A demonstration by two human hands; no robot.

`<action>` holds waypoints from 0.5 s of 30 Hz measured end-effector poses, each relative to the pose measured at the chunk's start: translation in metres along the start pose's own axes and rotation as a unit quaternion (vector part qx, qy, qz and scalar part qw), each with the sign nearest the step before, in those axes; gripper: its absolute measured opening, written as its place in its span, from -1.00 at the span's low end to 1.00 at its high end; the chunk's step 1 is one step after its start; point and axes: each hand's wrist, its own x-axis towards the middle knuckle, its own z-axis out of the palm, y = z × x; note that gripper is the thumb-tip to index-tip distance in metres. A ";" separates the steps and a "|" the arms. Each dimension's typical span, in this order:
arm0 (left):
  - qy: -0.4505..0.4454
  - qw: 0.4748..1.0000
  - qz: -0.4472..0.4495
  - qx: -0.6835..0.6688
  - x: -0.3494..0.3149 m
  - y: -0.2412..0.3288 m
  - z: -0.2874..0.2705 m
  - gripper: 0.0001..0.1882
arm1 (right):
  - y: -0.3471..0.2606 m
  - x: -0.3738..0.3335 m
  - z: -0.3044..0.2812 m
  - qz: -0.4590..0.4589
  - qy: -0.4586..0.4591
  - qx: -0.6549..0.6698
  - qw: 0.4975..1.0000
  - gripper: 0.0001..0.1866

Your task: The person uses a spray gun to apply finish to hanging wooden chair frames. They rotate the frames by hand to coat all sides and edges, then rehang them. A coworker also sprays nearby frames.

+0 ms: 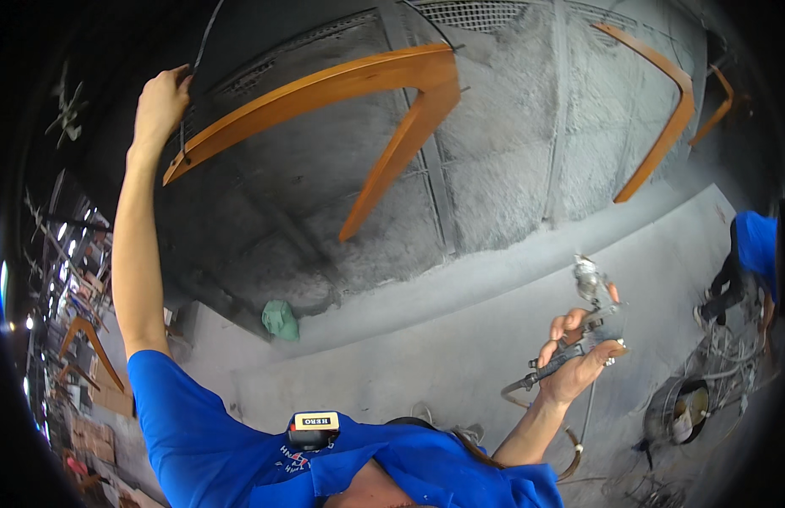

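My left hand [162, 106] is raised at the upper left, its fingers closed around a thin hanging wire [208, 32]. Below that hand the wire meets the end of an angled, orange-brown wooden frame piece [325, 91], which hangs in the air. Its second arm slopes down toward the middle of the view. Lower right, my right hand [574, 360] grips a spray gun [591, 317] with a silvery metal top part. A hose [519, 391] runs from the gun's handle. The gun is well apart from the wooden piece.
More angled wooden pieces hang to the right, one [685, 93] nearer and another [721, 106] farther. A dust-coated grey wall [503, 127] stands behind. On the right are a person in blue [755, 254], a metal bucket [676, 411] and hoses. A green bundle [280, 320] lies by the wall.
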 end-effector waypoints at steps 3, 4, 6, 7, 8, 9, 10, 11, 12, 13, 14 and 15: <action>0.016 0.997 -0.059 -0.050 -0.015 0.010 0.000 -0.64 | 0.003 0.001 0.007 -0.014 0.015 -0.007 1.000 -0.11; 0.051 0.996 -0.024 -0.063 -0.016 0.016 0.000 -0.66 | 0.003 0.002 0.010 -0.018 0.010 -0.001 1.000 -0.12; 0.051 0.998 -0.002 -0.041 -0.015 0.024 -0.001 -0.67 | 0.005 -0.001 0.018 0.029 -0.058 0.041 0.997 -0.09; 0.040 0.999 0.021 -0.015 -0.010 0.027 -0.003 -0.68 | 0.006 -0.004 0.023 0.048 -0.095 0.057 0.993 -0.07; 0.054 0.998 0.028 -0.012 -0.008 0.029 -0.003 -0.68 | 0.008 -0.008 0.030 0.056 -0.127 0.072 0.988 -0.04; 0.036 0.999 0.024 -0.017 -0.004 0.030 -0.005 -0.68 | 0.011 -0.013 0.037 0.084 -0.127 0.078 0.985 0.06; 0.030 0.999 0.033 -0.023 -0.002 0.029 -0.009 -0.67 | 0.014 -0.020 0.045 0.121 -0.168 0.110 0.972 0.10; -0.015 0.999 0.001 -0.042 0.000 0.030 -0.010 -0.66 | 0.018 -0.027 0.053 0.159 -0.204 0.136 0.956 0.14; -0.057 0.996 -0.029 -0.062 0.002 0.031 -0.012 -0.64 | 0.022 -0.034 0.060 0.194 -0.234 0.159 0.939 0.18; -0.058 0.996 -0.018 -0.061 0.003 0.031 -0.015 -0.62 | 0.027 -0.041 0.067 0.221 -0.293 0.185 0.912 0.18; -0.060 0.996 -0.006 -0.061 0.005 0.031 -0.018 -0.61 | 0.031 -0.048 0.074 0.233 -0.351 0.215 0.881 0.19; -0.061 0.996 0.007 -0.063 0.006 0.031 -0.020 -0.59 | 0.036 -0.053 0.081 0.200 -0.393 0.178 0.880 0.18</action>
